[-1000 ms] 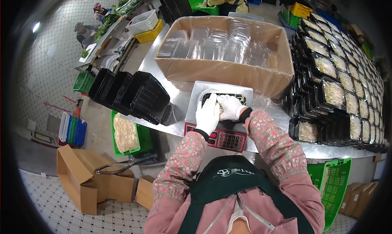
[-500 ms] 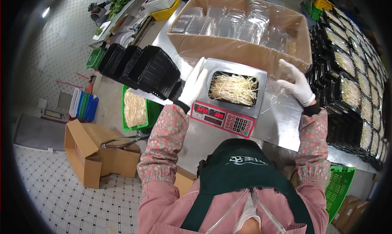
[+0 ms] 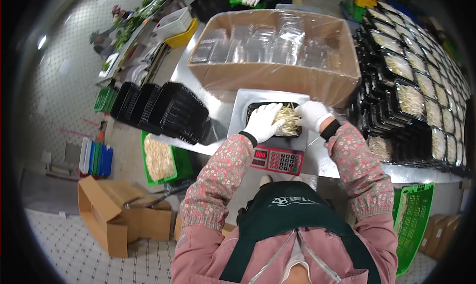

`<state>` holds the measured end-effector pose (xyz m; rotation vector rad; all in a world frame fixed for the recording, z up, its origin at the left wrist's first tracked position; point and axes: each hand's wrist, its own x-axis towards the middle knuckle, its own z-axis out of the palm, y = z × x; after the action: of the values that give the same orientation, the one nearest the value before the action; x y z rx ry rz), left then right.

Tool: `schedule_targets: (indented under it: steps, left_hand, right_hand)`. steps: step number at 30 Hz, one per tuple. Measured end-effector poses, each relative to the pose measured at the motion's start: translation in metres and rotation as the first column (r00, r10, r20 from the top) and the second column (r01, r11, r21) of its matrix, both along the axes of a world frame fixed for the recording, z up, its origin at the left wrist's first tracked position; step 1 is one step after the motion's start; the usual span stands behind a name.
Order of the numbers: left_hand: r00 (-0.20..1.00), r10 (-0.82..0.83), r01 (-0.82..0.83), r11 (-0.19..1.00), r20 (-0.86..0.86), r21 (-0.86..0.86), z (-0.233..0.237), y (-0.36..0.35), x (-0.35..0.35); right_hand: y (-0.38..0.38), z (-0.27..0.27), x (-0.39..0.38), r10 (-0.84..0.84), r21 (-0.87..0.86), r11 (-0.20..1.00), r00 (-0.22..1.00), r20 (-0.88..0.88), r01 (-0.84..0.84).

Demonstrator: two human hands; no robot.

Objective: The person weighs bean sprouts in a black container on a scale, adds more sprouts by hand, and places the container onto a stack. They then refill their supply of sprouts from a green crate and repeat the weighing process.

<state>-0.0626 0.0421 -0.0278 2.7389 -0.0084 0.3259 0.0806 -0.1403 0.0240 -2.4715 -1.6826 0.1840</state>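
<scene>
Silvery table (image 3: 325, 157), tiled floor (image 3: 62, 247); grip wide over sprouts (image 3: 286, 120), left hand (image 3: 264, 122); unclear, right hand (image 3: 313, 116).

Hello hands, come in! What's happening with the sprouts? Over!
Left hand on sprouts. Right hand at their right side. Black tray on scale. Carton behind, not blocking. Over.

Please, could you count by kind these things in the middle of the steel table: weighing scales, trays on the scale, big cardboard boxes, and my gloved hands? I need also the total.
Weighing scale: 1
Black tray on the scale: 1
Big cardboard box: 1
Gloved hands, left hand and right hand: 2
Total: 5
</scene>
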Motion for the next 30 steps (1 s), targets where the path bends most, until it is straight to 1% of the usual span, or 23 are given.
schedule_targets:
  steps: [1, 2, 3, 5, 8, 9, 11, 12, 14, 15, 16, 17, 18, 19, 20, 21, 22, 23, 25, 26, 28, 29, 30]
  left_hand:
    - [0.999, 0.023, -0.024, 1.0, -0.048, -0.009, 0.002, 0.0, 0.005]
    - [0.999, 0.029, -0.028, 0.999, -0.036, 0.014, -0.001, 0.0, 0.008]
    - [0.999, 0.04, -0.039, 0.999, -0.022, 0.037, -0.004, -0.001, 0.009]
    - [1.0, 0.02, -0.02, 1.0, 0.004, 0.016, 0.0, -0.003, 0.003]
    - [1.0, 0.015, -0.015, 1.0, 0.012, 0.003, -0.002, -0.002, 0.001]
    - [1.0, 0.002, -0.002, 1.0, 0.012, -0.018, 0.0, -0.002, -0.001]
    - [1.0, -0.02, 0.021, 0.998, 0.019, -0.058, 0.007, -0.001, -0.005]
    - [0.998, -0.029, 0.035, 0.992, 0.055, -0.123, 0.008, 0.0, -0.007]
    - [0.992, 0.003, 0.022, 0.98, 0.123, -0.2, 0.023, 0.0, -0.016]
    - [0.988, 0.025, 0.013, 0.971, 0.153, -0.239, 0.032, 0.001, -0.022]
    - [0.979, 0.068, 0.01, 0.927, 0.193, -0.376, 0.039, 0.004, -0.027]
    - [0.957, 0.155, -0.053, 0.926, 0.247, -0.374, 0.035, 0.01, -0.036]
    - [0.945, 0.229, -0.055, 0.816, 0.233, -0.575, 0.033, 0.014, -0.043]
    - [0.933, 0.296, -0.047, 0.664, 0.205, -0.747, 0.03, 0.017, -0.051]
    - [0.907, 0.361, -0.113, 0.701, 0.214, -0.704, 0.027, 0.02, -0.058]
    - [0.897, 0.39, -0.107, 0.651, 0.21, -0.752, 0.001, 0.026, -0.06]
    - [0.901, 0.393, -0.11, 0.615, 0.183, -0.781, -0.012, 0.024, -0.063]
    - [0.905, 0.396, -0.114, 0.579, 0.157, -0.807, -0.019, 0.022, -0.066]
    - [0.928, 0.329, -0.07, 0.615, 0.176, -0.785, -0.013, 0.02, -0.068]
    - [0.937, 0.298, -0.049, 0.628, 0.182, -0.776, -0.011, 0.017, -0.071]
    - [0.94, 0.275, -0.115, 0.812, 0.202, -0.572, -0.004, 0.011, -0.065]
    - [0.943, 0.257, -0.14, 0.884, 0.212, -0.447, -0.001, 0.011, -0.059]
    - [0.932, 0.225, -0.146, 0.951, 0.285, -0.273, 0.001, 0.009, -0.052]
  right_hand:
    - [0.005, -0.01, -0.002, -0.036, 0.019, 0.999, 0.999, 0.027, 0.036]
    - [0.009, -0.024, -0.002, -0.074, 0.097, 0.993, 0.995, 0.063, 0.067]
    - [0.013, -0.017, -0.003, -0.141, 0.062, 0.988, 0.988, 0.055, 0.138]
    - [0.004, 0.01, -0.004, -0.193, 0.068, 0.977, 0.973, -0.126, 0.203]
    - [-0.017, 0.028, 0.01, -0.198, 0.112, 0.97, 0.969, -0.15, 0.216]
    - [-0.024, 0.046, 0.012, -0.195, 0.132, 0.967, 0.964, -0.178, 0.22]
    - [-0.035, 0.073, 0.017, -0.137, 0.282, 0.94, 0.969, -0.204, 0.192]
    - [-0.036, 0.09, 0.011, -0.115, 0.342, 0.915, 0.952, -0.284, 0.213]
    - [-0.029, 0.104, 0.0, -0.07, 0.442, 0.852, 0.896, -0.438, 0.282]
    - [-0.024, 0.106, -0.004, -0.035, 0.483, 0.815, 0.859, -0.51, 0.32]
    - [-0.016, 0.095, -0.004, 0.044, 0.532, 0.791, 0.839, -0.543, 0.303]
    - [-0.006, 0.086, -0.01, 0.078, 0.549, 0.779, 0.822, -0.564, 0.303]
    - [0.005, 0.073, -0.016, 0.095, 0.587, 0.763, 0.852, -0.515, 0.27]
    - [0.016, 0.058, -0.022, 0.11, 0.623, 0.746, 0.88, -0.463, 0.235]
    - [0.025, 0.042, -0.027, 0.084, 0.609, 0.776, 0.93, -0.357, 0.164]
    - [0.033, 0.023, -0.03, 0.064, 0.584, 0.806, 0.967, -0.246, 0.095]
    - [0.039, -0.002, -0.028, 0.08, 0.517, 0.855, 0.976, -0.204, 0.038]
    - [0.039, -0.008, -0.03, 0.069, 0.38, 0.925, 0.984, -0.166, 0.0]
    - [0.032, -0.009, -0.036, 0.056, 0.358, 0.934, 0.979, -0.194, 0.018]
    - [0.03, -0.013, -0.037, 0.05, 0.393, 0.919, 0.983, -0.178, 0.024]
    - [0.029, -0.024, -0.038, 0.036, 0.463, 0.885, 0.989, -0.146, 0.037]
    - [0.03, -0.032, -0.045, 0.032, 0.414, 0.91, 0.994, -0.105, 0.015]
    - [0.034, -0.038, -0.059, 0.029, 0.365, 0.931, 0.998, -0.063, -0.004]
